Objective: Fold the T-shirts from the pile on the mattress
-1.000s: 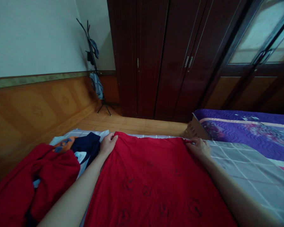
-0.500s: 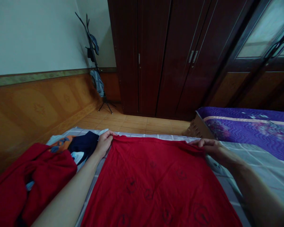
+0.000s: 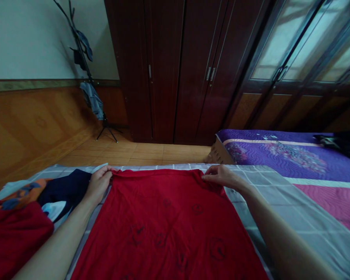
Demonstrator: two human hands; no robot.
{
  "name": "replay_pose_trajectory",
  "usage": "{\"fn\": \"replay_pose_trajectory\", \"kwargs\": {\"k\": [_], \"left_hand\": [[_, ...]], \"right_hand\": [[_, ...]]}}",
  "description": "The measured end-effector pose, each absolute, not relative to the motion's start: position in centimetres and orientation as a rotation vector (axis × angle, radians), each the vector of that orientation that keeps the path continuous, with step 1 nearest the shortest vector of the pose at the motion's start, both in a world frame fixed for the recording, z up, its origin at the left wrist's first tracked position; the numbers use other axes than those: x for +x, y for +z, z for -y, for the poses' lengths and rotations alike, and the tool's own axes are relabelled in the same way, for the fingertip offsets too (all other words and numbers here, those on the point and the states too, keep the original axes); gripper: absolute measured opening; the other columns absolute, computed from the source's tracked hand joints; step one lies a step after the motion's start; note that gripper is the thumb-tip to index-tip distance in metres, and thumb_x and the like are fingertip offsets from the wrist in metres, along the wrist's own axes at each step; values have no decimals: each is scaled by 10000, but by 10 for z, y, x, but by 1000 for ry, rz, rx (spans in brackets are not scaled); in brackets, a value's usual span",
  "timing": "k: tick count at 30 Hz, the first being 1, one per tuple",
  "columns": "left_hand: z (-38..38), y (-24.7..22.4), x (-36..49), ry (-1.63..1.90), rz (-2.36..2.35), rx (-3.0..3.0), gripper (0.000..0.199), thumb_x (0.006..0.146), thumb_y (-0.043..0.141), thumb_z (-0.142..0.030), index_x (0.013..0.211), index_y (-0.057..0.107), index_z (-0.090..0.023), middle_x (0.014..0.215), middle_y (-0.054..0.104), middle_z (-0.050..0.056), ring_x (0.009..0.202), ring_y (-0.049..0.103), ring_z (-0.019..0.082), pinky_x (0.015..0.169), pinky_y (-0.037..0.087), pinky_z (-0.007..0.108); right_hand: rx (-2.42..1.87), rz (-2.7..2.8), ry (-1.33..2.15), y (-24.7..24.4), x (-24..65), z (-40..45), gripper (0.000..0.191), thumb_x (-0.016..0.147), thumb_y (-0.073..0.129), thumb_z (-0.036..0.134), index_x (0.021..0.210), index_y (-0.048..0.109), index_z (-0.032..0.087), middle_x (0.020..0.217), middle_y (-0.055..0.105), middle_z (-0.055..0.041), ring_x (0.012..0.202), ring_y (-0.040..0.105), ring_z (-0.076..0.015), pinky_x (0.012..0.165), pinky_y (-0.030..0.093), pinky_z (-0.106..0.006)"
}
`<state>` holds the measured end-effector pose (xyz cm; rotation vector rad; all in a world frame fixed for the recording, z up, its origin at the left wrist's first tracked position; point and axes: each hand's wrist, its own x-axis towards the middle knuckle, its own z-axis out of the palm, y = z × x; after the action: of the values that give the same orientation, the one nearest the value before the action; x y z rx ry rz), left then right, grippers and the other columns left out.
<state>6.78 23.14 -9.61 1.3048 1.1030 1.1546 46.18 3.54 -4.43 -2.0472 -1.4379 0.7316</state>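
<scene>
A red garment [image 3: 169, 217] with dark circular prints lies spread on the grey checked bedding [image 3: 268, 202], its near end running out of the frame. My left hand [image 3: 101, 179] pinches its far left corner. At the far right corner my right hand [image 3: 220, 175] grips the edge between thumb and fingers. Small wrinkles run across the cloth, while the far edge between the hands is fairly straight. What kind of garment it is cannot be made out.
Left of my forearm lie a red piece of clothing [image 3: 14, 237], a navy garment [image 3: 65, 190] and an orange printed cloth [image 3: 26, 193]. Beyond the bedding are a coat stand [image 3: 86, 66], a dark wardrobe [image 3: 163, 77] and a purple bed cover [image 3: 280, 149].
The view has turned to the right, showing more of the purple bed cover and a pink part. Both hands keep hold of the red garment's far corners; my right hand has come slightly inward.
</scene>
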Motion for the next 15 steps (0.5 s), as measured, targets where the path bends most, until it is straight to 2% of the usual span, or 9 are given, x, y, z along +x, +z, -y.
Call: {"fn": "replay_pose_trajectory", "kwargs": {"k": [3,7,11,15], "left_hand": [[-232,-98,68,1144,-1109,1342,161,567,586,-272,704,565,-190,677,649,-18,577,587,148,506,425,214],[-232,-98,68,1146,-1126,1373,172,564,583,-292,701,564,-189,676,647,-12,581,586,152,503,424,213],[-233,-94,66,1216,-1159,1288,194,538,560,-279,708,547,-186,603,590,-40,511,539,120,471,416,198],[-237,-88,63,1326,-1310,1239,215,542,488,-294,732,504,-193,522,503,-68,413,458,92,389,342,178]], "right_hand": [[-2098,1499,699,-44,459,-36,273,629,699,436,693,690,171,616,644,-18,557,547,-132,467,354,-215],[-2119,1502,617,-44,462,-37,118,628,642,276,558,649,181,532,599,13,518,519,-114,461,331,-207],[-2179,1332,427,-48,476,-39,162,668,558,245,537,619,173,475,537,19,485,484,-110,453,307,-215],[-2239,1140,305,-58,495,-39,227,727,492,269,586,635,163,473,540,5,469,495,-120,454,322,-221]]}}
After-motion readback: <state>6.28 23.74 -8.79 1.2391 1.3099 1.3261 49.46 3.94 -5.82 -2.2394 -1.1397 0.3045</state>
